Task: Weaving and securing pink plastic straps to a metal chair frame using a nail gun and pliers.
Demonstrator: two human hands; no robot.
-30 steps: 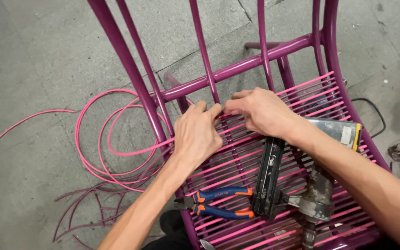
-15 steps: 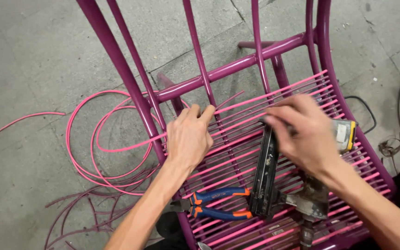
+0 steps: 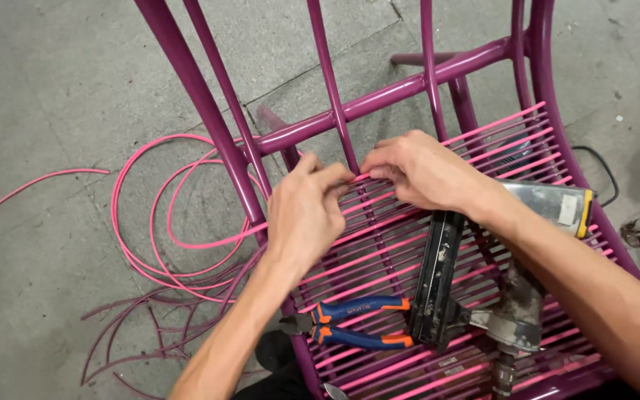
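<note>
So both hands are pinching one pink cord (image 3: 350,180) across the seat: left hand (image 3: 307,215) and right hand (image 3: 420,172), fingers closed tight on it by the purple frame (image 3: 379,96). Pliers (image 3: 357,330) and nail gun (image 3: 483,296) sit close behind.

A workshop: bare concrete floor (image 3: 61,81) fills the left of the frame, strewn with loose pink cord (image 3: 150,222); a purple chair frame (image 3: 379,96) at centre carries a nail gun (image 3: 483,296) and pliers (image 3: 357,322).
</note>
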